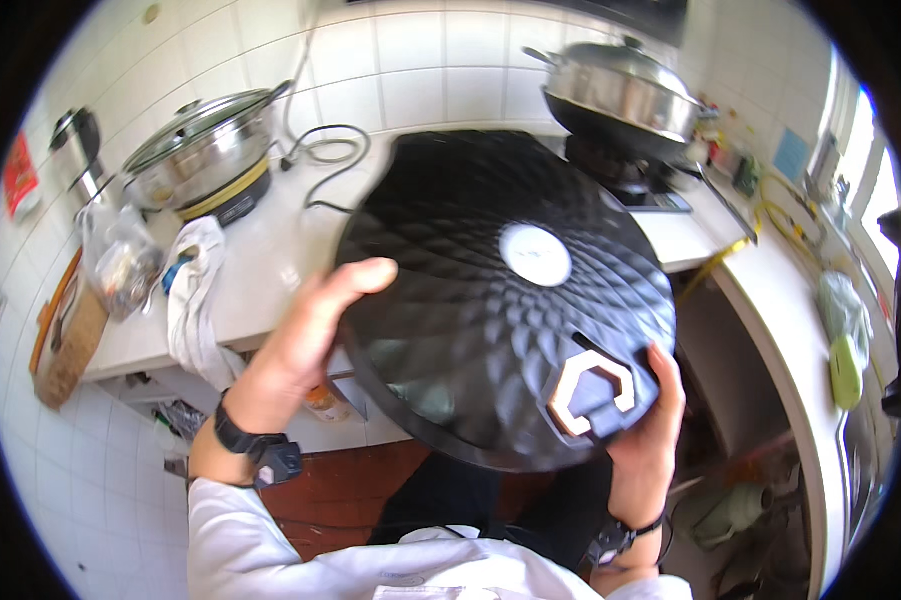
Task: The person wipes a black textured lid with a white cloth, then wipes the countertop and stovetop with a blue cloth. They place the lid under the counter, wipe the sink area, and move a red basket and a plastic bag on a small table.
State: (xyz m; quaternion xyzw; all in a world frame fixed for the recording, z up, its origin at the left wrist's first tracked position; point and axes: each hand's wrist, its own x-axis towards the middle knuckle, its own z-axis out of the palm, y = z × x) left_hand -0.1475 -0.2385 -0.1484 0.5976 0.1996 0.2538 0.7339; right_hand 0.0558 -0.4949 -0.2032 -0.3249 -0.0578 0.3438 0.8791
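Note:
A large, round black appliance (450,300) with a faceted, petal-patterned top is held up before me in both hands. It has a white round label with writing at its middle and a copper-coloured hexagonal ring near its lower right edge. My left hand (308,322) grips its left rim, the thumb lying on top. On the lower right rim, beside the ring, is my right hand (653,420); most of its fingers are hidden beneath. Both wrists carry black straps with small devices. The black surface is partly blurred.
At the back left, a lidded steel electric pot (202,165) stands on the white counter (270,262) near a black cable (345,131), a plastic bag (124,270) and a white cloth (195,300). A steel pot (623,82) sits over a black pan on a stove, back right. Below gapes an open cabinet (735,367).

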